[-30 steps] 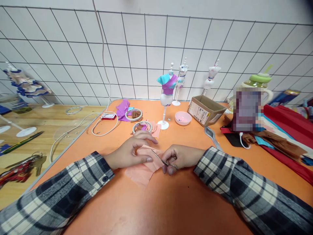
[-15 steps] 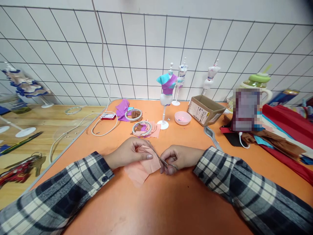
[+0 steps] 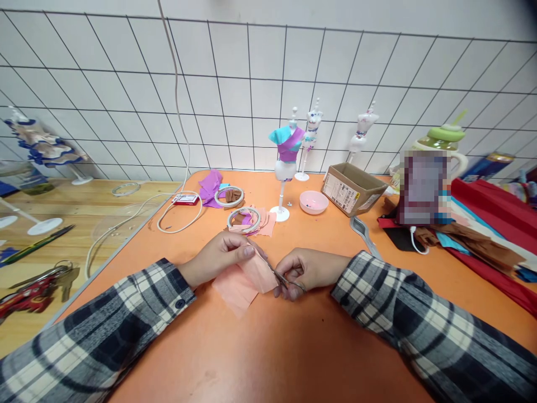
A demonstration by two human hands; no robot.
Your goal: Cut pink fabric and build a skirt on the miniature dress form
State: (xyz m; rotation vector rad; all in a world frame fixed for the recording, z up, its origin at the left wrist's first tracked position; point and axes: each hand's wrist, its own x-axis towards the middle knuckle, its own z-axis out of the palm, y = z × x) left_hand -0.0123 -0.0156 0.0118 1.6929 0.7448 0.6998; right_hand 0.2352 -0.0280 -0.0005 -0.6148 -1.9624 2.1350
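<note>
At the left, a wooden surface [image 3: 90, 201] carried a dress form [image 3: 44, 140] in a ruffled cream-and-blue outfit, with a pen [image 3: 37, 244] and a bunch of keys [image 3: 62, 280] nearer the person. A white cable [image 3: 177, 101] hung down the tiled wall and looped onto the adjoining orange surface [image 3: 268, 358], beside a small red-and-white box [image 3: 185, 200]. Next came a crumpled purple cloth [image 3: 210, 187], touching a white ring [image 3: 230, 205] that lay around some brown fabric. A second ring [image 3: 229, 220] lay a little nearer among pink and purple scraps.

In front of these, the left hand [image 3: 222, 257] had its fingers closed on the upper edge of a thin peach cloth [image 3: 239, 288], pinching it under the thumb. The cloth lay slanted across the middle of the orange surface, overlapping itself, its lower corner spread flat and its right edge reaching the scissors [image 3: 277, 274]. The right hand [image 3: 298, 268] gripped those by the handles, fingers curled round the loops, blades pointing toward the left hand along the cloth's edge; how far apart the blades stood could not be told.

Behind the hands stood a small mannequin [image 3: 286, 151] wrapped in turquoise and purple. Farther right were a pink bowl [image 3: 314, 211], an open cardboard box [image 3: 340, 193] and, at the far right, folded red fabric [image 3: 499, 210]
</note>
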